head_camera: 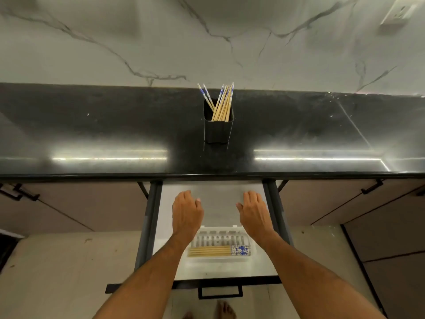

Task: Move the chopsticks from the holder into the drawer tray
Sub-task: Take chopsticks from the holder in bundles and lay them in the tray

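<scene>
Both my left hand (187,209) and right hand (254,209) hover empty, fingers loosely spread, over the open drawer; beyond them on the black surface, light, stiff, smooth bamboo chopsticks (222,103) lean in a black rectangular holder (218,130), best pinched near their blue-patterned tops, while others lie behind my hands in the white plastic tray (218,260).

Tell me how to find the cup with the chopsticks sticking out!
Look at the shiny black countertop under the marble wall. In its middle, above the open drawer, stands a black holder. It is the only thing on the counter, with blue-patterned chopsticks poking up.
</scene>
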Motion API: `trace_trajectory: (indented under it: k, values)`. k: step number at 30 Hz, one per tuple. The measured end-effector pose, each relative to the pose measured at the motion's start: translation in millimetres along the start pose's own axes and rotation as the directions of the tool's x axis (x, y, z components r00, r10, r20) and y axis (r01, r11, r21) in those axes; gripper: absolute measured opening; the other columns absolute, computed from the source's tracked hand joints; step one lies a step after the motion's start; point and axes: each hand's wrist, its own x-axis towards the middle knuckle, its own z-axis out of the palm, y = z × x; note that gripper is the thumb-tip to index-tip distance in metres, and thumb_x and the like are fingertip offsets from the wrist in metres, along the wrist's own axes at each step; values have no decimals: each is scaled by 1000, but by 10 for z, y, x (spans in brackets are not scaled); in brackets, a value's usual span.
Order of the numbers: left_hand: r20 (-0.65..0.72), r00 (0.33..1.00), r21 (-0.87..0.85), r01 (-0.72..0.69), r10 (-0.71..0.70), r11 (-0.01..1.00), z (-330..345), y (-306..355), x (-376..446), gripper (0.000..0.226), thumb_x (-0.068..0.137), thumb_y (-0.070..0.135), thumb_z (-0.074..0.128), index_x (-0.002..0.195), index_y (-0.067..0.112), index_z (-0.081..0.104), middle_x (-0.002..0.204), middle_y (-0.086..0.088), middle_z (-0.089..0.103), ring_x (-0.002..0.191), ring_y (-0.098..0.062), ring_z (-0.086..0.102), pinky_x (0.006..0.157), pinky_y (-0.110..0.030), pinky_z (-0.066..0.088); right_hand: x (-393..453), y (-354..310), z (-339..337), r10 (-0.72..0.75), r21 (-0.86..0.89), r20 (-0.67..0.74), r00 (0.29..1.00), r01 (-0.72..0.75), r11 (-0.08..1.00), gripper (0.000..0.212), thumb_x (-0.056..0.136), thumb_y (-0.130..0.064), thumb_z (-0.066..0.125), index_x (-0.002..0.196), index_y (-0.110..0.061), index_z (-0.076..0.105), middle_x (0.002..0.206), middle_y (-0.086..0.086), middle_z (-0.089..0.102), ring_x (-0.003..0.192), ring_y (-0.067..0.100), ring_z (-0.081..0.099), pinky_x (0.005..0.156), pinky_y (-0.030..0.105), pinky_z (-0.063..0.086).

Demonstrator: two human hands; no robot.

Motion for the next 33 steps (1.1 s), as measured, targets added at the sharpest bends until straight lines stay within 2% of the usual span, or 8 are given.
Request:
trace_trajectory:
  k: [4,8,14,20,24,27,30,33]
  values:
    - [-75,978,12,-195,196,981,-292,362,267,40,102,25,53,136,4,55,125,-12,63,116,-24,60,101,-33,48,310,-141,-371,-70,-39,-98,993,66,997,45,102,-37,54,134,-5,55,121,12,63,110,24,62,97,34,54]
    - [-124,946,63,-294,300,954,-613,720,592,42,103,28,50,138,6,54,130,-11,62,122,-23,59,105,-34,47,674,-342,-854,-81,-33,-150,985,77,996,50,104,-40,48,141,-6,50,134,13,59,123,26,57,106,37,48]
    - [-199,910,106,-348,363,932,-957,1183,1101,31,102,29,51,127,11,58,119,-4,64,110,-15,61,98,-29,49,1314,-618,-1351,-125,-18,-243,962,125,992,41,103,-41,49,133,-12,52,126,6,60,113,18,57,96,32,53]
    - [-216,928,-10,-313,303,950,-961,1584,1739,24,102,24,51,121,12,58,115,-1,61,108,-15,57,96,-29,46,2132,-729,-1513,-181,7,-286,941,191,982,30,103,-29,51,127,-11,55,120,6,59,100,16,54,85,30,54]
    - [-162,955,-77,-265,250,961,-793,1746,2187,18,101,22,48,114,15,59,115,0,59,106,-15,55,93,-30,47,2675,-742,-1412,-221,-6,-263,939,227,974,32,107,-29,46,129,-9,56,122,9,59,104,18,54,93,34,54]
    - [-128,969,-149,-230,211,962,-683,1817,2543,16,101,20,46,109,19,60,110,2,59,101,-14,54,89,-30,49,2995,-740,-1316,-263,0,-228,937,270,963,29,104,-20,54,127,-3,60,119,15,62,107,24,58,99,41,53]
    - [-138,977,-199,-186,160,962,-577,1852,2846,15,100,18,47,107,19,60,108,3,59,99,-12,53,89,-28,47,3238,-720,-1203,-232,46,-205,951,246,968,24,101,-14,57,121,-2,63,113,14,63,103,23,58,97,41,53]
    - [-147,987,-249,-94,58,964,-479,1855,3072,16,101,20,47,111,17,59,109,3,58,100,-11,52,88,-25,43,3403,-726,-1132,-145,200,-219,965,190,961,22,101,-12,57,120,-2,61,112,13,61,100,21,57,95,36,53]
